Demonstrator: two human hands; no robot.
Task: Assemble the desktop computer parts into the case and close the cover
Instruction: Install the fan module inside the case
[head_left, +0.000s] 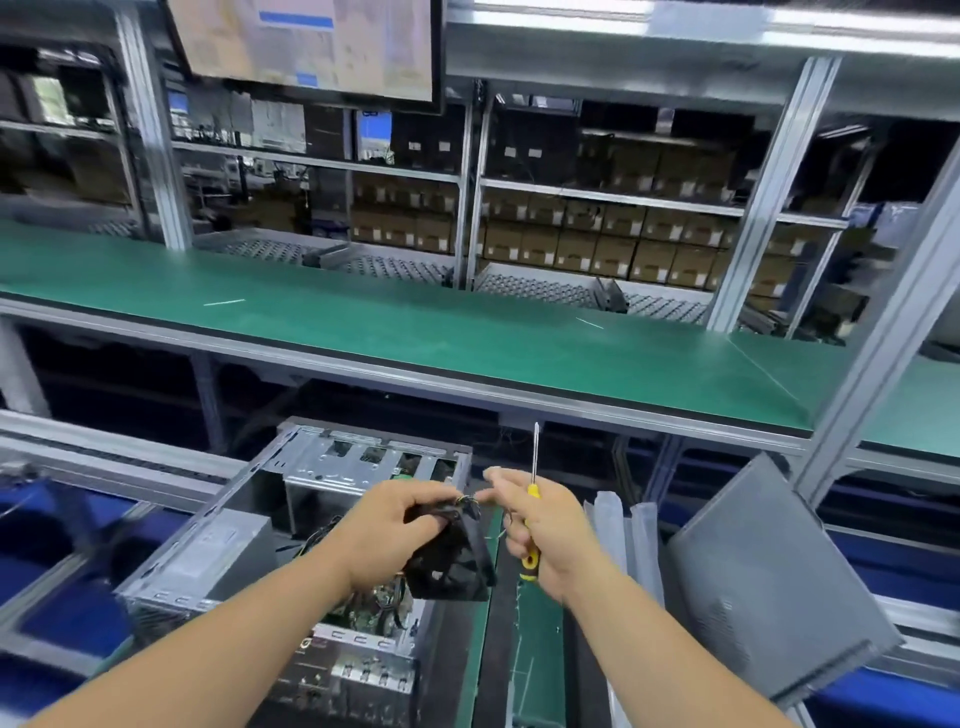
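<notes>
Hands, nearest: left hand (392, 530) curled around the top corner of a black case fan (453, 558), held above the open case; right hand (540, 530) gripping a yellow-and-black screwdriver (532, 512) in its curled lower fingers, shaft pointing up, while thumb and forefinger pinch toward the fan's short wires (467, 501); whether they actually hold the wires cannot be told
Computer case (291, 545): metal, side open, lying on the work surface under the left forearm; silver power supply (208, 551) at its left, drive cage (353, 462) at its far end, circuit board partly visible beneath the fan
Grey side cover (769, 582): to the right of the case, propped tilted
Green shelf (415, 332): beyond, spanning the width
Monitor (306, 47): overhead, blurred
Racks of cardboard boxes (597, 234): farthest back
</notes>
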